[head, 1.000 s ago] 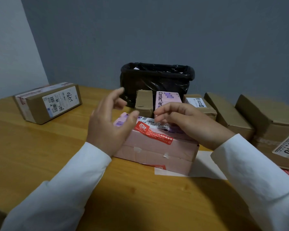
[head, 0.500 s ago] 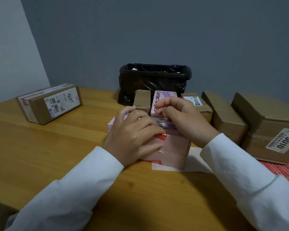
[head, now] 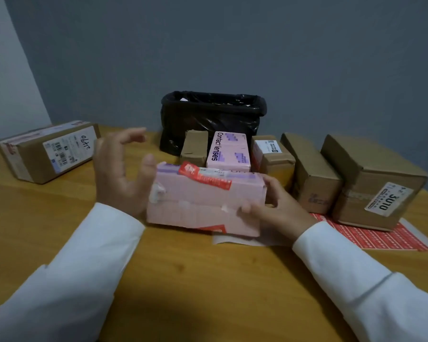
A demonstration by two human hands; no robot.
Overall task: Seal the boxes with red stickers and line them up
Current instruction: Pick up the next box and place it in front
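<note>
One matte pink box (head: 204,203) — rectangular, red-stickered

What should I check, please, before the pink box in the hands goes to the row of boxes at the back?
1. Red sticker lies across the top edge of the long pink cardboard box: ok.
2. Sticker pressed flat along its whole length: cannot tell.
3. Right hand grips the box end: ok.
4. Left hand holds the box: not ok, open beside it.
5. Free place in the row, left of the small brown cardboard box: ok.
</note>
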